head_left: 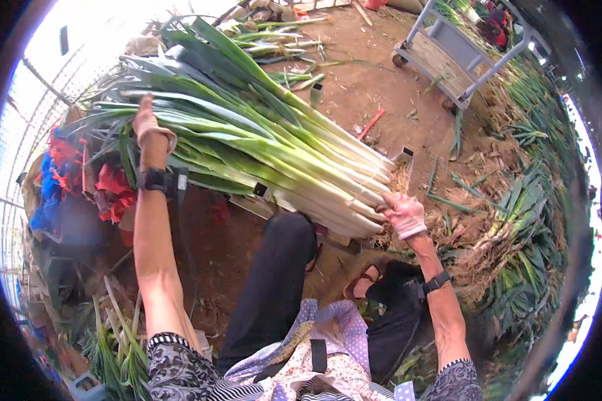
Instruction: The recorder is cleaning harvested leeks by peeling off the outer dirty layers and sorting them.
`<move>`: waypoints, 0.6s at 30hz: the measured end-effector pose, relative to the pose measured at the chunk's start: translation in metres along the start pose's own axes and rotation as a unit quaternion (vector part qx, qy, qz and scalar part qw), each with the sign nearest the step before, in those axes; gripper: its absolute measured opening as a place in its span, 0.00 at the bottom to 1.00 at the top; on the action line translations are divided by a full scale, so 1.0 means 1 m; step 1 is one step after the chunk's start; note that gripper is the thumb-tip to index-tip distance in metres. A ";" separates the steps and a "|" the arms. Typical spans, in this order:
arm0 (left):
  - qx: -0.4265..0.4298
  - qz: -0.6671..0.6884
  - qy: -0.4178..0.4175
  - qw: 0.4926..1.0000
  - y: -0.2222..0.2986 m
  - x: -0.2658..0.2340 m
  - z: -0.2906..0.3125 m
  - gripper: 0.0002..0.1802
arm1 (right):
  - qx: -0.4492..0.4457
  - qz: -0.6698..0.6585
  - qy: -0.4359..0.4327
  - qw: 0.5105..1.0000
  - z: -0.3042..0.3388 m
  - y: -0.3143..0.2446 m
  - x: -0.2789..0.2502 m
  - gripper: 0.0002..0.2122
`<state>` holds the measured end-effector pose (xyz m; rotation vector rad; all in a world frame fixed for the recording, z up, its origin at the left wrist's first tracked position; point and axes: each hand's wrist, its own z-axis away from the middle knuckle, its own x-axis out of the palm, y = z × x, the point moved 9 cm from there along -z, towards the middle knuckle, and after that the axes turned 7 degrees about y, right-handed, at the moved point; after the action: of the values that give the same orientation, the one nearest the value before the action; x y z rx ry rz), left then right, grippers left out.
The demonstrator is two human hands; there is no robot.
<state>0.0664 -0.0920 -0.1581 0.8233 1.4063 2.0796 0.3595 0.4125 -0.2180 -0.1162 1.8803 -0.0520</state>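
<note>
Leek bundle (261, 144) between left hand (148, 123) (leaf end) and right hand (403, 214).

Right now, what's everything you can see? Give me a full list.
leek bundle: one big bundle, green tops and white stalks, across the middle, held at both ends
loose leeks: many, green, piled along the right side
cart: one, grey, upper right on the dirt
red stick: one, on the dirt beside the bundle
cloth heap: red and blue, left
left hand: gloved, on the leaf end
right hand: gloved, gripping the root end
</note>
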 end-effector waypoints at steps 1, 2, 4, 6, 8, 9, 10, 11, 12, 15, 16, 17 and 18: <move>-0.032 -0.019 0.035 0.999 0.000 0.003 0.012 0.34 | -0.001 0.023 0.007 1.000 0.000 -0.001 -0.008 0.08; -0.068 -0.026 0.013 0.997 0.002 0.012 0.022 0.31 | -0.004 0.022 0.002 1.000 -0.001 -0.007 -0.014 0.08; 0.004 0.067 -0.062 0.996 0.023 0.033 0.039 0.27 | -0.001 0.021 -0.003 1.000 -0.005 -0.012 -0.009 0.08; 0.052 0.066 -0.102 0.991 0.040 0.042 0.015 0.23 | -0.030 0.014 0.023 0.999 -0.011 -0.023 -0.001 0.10; 0.138 -0.040 -0.071 0.987 0.043 0.043 -0.017 0.23 | -0.037 0.013 -0.004 0.999 -0.019 -0.027 0.013 0.11; 0.212 -0.139 -0.042 0.966 0.043 0.051 -0.008 0.24 | -0.034 0.019 -0.022 0.999 -0.018 -0.023 0.018 0.11; 0.072 -0.162 0.038 0.983 0.027 0.049 0.018 0.24 | -0.027 0.023 -0.025 0.999 -0.016 -0.019 0.019 0.11; 0.068 -0.165 0.031 0.983 0.007 0.053 -0.007 0.24 | -0.020 0.039 -0.034 0.998 -0.015 -0.017 0.022 0.10; 0.201 -0.139 -0.041 0.969 0.025 0.051 -0.043 0.23 | -0.027 0.039 -0.032 0.998 -0.022 -0.026 0.022 0.09; 0.392 -0.213 -0.074 0.892 0.042 0.071 -0.007 0.20 | 0.000 0.020 -0.077 0.997 -0.015 -0.020 0.022 0.07; 0.262 -0.189 -0.012 0.946 0.022 0.065 -0.021 0.22 | 0.011 -0.015 -0.069 0.997 -0.013 -0.014 0.023 0.06; 0.127 -0.159 0.050 0.978 0.002 0.057 -0.030 0.29 | -0.009 0.014 -0.037 0.999 -0.007 -0.003 0.028 0.06; 0.268 -0.154 0.001 0.951 0.025 0.041 -0.063 0.30 | -0.009 -0.007 -0.039 0.999 -0.016 -0.017 0.029 0.06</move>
<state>-0.0092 -0.1126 -0.1438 0.7356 1.9971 1.4798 0.3367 0.3917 -0.2394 -0.1419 1.8022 -0.0397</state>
